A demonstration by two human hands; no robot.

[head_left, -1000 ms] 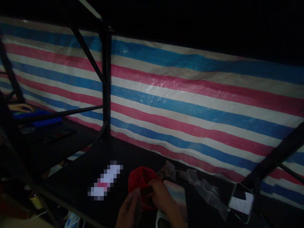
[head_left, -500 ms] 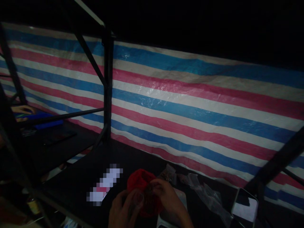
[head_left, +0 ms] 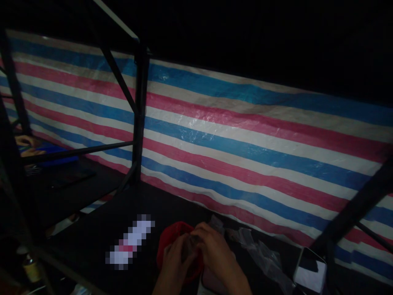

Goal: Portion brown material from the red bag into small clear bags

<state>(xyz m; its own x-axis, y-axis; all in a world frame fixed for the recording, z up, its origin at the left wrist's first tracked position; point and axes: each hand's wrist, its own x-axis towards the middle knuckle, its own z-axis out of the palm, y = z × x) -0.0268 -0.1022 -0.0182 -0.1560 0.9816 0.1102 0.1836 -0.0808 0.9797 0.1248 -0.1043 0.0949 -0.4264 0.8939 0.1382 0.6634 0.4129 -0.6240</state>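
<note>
A red bowl-like container [head_left: 167, 239] stands on the dark table, largely covered by my hands. Over it, my left hand [head_left: 174, 260] is closed on a small clear plastic bag [head_left: 190, 248]. The fingers of my right hand [head_left: 211, 248] meet the left ones at the same bag, pinched together at its upper edge. What lies inside the container is dark and mostly hidden. Under my right wrist there is a pale flat object [head_left: 210, 282], partly covered by the forearm.
Crumpled clear plastic bags [head_left: 264, 256] lie right of my hands. A phone-like device [head_left: 310, 271] is at the far right. A blurred-out white strip [head_left: 130, 241] lies left. Behind rises a striped sheet [head_left: 245, 151] and a dark metal post [head_left: 139, 114]. Another person's hands [head_left: 29, 145] work far left.
My right hand has come up from inside the red container to meet the left. My left hand has shifted right, over the container, with the clear bag. The view has tilted slightly.
</note>
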